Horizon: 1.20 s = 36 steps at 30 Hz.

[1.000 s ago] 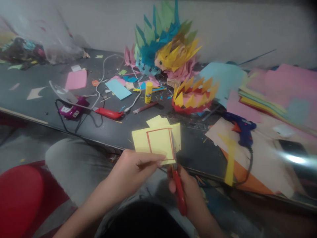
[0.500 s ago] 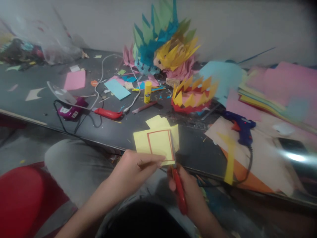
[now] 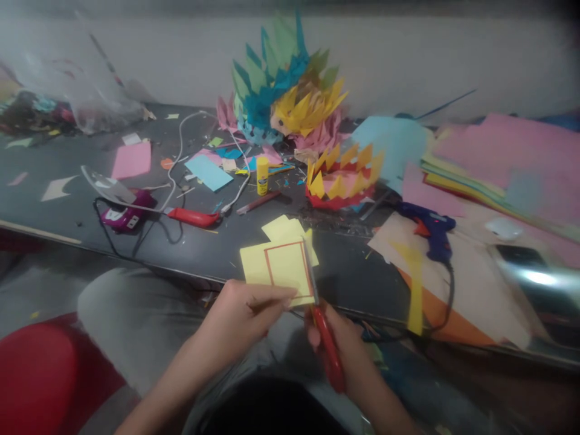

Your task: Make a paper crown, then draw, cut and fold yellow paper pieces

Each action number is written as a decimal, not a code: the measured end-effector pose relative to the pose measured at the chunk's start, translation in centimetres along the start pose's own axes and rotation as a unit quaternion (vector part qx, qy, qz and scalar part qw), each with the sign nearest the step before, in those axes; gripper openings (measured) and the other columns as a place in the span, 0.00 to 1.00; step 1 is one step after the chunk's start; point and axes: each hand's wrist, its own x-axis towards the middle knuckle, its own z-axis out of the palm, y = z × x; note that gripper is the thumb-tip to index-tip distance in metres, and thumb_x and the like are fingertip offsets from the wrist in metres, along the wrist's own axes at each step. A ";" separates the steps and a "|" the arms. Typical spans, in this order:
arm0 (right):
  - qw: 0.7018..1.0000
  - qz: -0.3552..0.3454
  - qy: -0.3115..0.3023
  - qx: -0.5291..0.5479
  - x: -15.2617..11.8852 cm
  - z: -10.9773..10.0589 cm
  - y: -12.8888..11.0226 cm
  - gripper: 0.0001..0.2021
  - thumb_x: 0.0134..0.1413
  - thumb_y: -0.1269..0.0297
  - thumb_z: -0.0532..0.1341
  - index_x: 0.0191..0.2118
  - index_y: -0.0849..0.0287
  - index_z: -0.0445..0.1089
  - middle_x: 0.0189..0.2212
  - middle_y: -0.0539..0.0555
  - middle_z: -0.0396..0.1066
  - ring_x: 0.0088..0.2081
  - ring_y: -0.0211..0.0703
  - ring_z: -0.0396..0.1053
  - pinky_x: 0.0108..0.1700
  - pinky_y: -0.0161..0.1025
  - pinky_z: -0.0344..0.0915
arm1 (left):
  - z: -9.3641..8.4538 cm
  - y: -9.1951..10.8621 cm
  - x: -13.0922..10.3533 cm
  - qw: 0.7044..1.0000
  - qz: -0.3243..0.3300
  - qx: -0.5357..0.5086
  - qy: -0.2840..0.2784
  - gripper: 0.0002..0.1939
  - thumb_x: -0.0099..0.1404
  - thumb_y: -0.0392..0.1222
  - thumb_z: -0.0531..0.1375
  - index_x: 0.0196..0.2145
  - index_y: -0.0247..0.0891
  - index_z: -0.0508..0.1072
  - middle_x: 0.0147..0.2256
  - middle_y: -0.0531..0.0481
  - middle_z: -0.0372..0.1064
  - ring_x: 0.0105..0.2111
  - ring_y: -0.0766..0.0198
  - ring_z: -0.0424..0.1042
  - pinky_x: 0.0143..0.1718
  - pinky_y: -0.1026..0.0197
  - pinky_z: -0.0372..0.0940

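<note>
Between the thumb and fingers of my left hand is a sheet of yellow paper with a red-brown square outline drawn on it. My right hand is wrapped round a pair of red-handled scissors. Their blades lie along the right side of the outline, at the paper's right edge. Behind the held sheet, smaller yellow paper pieces show above the table edge. My right fingers are partly hidden by the scissor handles.
On the dark table stand a yellow glue stick, a red-and-yellow paper crown and a spiky coloured-paper figure. A blue glue gun rests at right beside a phone and stacked paper. A red stool is lower left.
The view has shifted, so the table items appear slightly further left and lower. The scissor blades still lie at the yellow paper's right edge; both hands keep their holds.
</note>
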 end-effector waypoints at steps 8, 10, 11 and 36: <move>0.983 0.083 0.020 0.164 0.1 0.9 -1.6 0.21 0.51 0.44 0.51 0.27 0.58 0.64 0.15 0.48 0.61 0.16 0.34 0.56 0.20 0.32 0.53 | 0.0 -0.2 -0.1 1.000 -0.016 -0.008 -0.006 0.12 0.64 0.42 0.56 0.36 0.37 0.78 0.33 0.50 0.77 0.32 0.62 0.75 0.34 0.63 0.70; 0.965 0.110 0.031 0.236 0.0 1.0 -2.2 0.24 0.47 0.40 0.52 0.25 0.59 0.64 0.14 0.48 0.60 0.16 0.33 0.55 0.19 0.32 0.52 | 0.0 -0.3 -0.1 1.000 -0.027 -0.013 -0.011 0.12 0.64 0.43 0.56 0.36 0.37 0.78 0.34 0.49 0.77 0.33 0.60 0.76 0.36 0.62 0.71; 0.958 0.108 0.034 0.263 -0.1 1.1 -2.3 0.24 0.45 0.39 0.55 0.26 0.59 0.65 0.15 0.48 0.60 0.17 0.33 0.55 0.19 0.32 0.52 | 0.0 -0.4 -0.1 0.999 -0.032 -0.013 -0.011 0.12 0.64 0.44 0.56 0.37 0.37 0.78 0.34 0.49 0.77 0.34 0.60 0.76 0.36 0.62 0.71; 0.935 0.155 -0.021 0.320 -2.3 1.1 -2.6 0.20 0.44 0.42 0.61 0.29 0.58 0.69 0.19 0.48 0.61 0.22 0.36 0.58 0.25 0.32 0.55 | -0.4 -0.1 -0.1 0.996 0.024 0.039 0.082 0.16 0.60 0.40 0.60 0.47 0.39 0.73 0.41 0.51 0.76 0.35 0.64 0.76 0.38 0.66 0.72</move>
